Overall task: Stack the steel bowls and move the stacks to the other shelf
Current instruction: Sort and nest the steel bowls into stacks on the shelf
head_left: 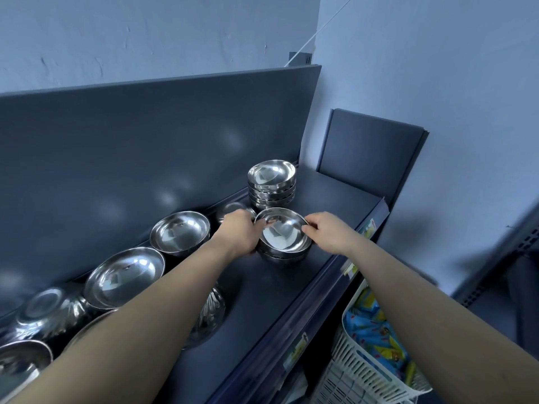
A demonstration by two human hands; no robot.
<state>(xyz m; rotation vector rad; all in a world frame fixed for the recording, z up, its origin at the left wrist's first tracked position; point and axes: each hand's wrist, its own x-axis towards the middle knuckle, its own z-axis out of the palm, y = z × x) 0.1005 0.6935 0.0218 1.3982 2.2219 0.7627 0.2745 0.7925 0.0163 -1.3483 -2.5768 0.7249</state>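
Both bare forearms (145, 330) ran out toward a tall stack of round shiny steel bowls (271, 182), about five deep, upright at the back of the dark blue-grey shelf (335, 205). Just in front of the tall stack sat a short stack of the same steel bowls (284, 239), two or three high; whether the two stacks touched was unclear. Left hand (237, 231) gripped the short stack's left side, fingers curled round the rim. Right hand (329, 233) pinched the right rim. Neither of the hands was holding anything else.

Left of the tall stack, loose bowls lined the shelf's back: a plain steel bowl (180, 231), a wider plain steel bowl (125, 277), an upturned fluted steel bowl (48, 312), and more toward the frame edge. Below and right of the tall stack hung a white slotted plastic basket (358, 371) of colourful packets.

Progress, judged: one stack built, a second started, several bowls unstacked. No stack looked moved yet; the other shelf wasn't identifiable.
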